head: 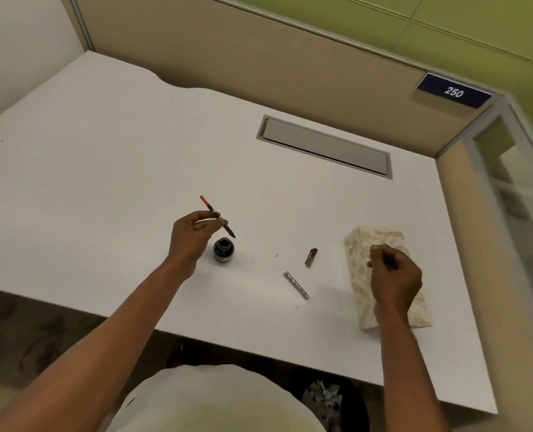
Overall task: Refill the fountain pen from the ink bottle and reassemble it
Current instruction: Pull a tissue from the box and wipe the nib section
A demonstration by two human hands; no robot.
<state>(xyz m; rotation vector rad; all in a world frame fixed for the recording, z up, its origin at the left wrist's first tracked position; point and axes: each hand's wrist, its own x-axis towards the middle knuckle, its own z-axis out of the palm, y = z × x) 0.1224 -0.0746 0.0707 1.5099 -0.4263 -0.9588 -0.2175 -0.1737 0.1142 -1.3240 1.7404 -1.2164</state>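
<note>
Pen over the open bottle

Our left hand [193, 235] pinches the pen [218, 217], tilted tip-down just above the ink bottle [223, 250]; right hand [394, 275], farther off, seems curled, contents unclear.

- I count one ink bottle [223, 250] on the desk [103, 169].
- One pen section with its red converter [217, 216].
- One pen barrel [296, 285].
- One pen cap [311, 257].
- One patterned napkin [357, 269].
- Two hands: left hand [193, 236], right hand [394, 274].
- One number sign [454, 90].
</note>
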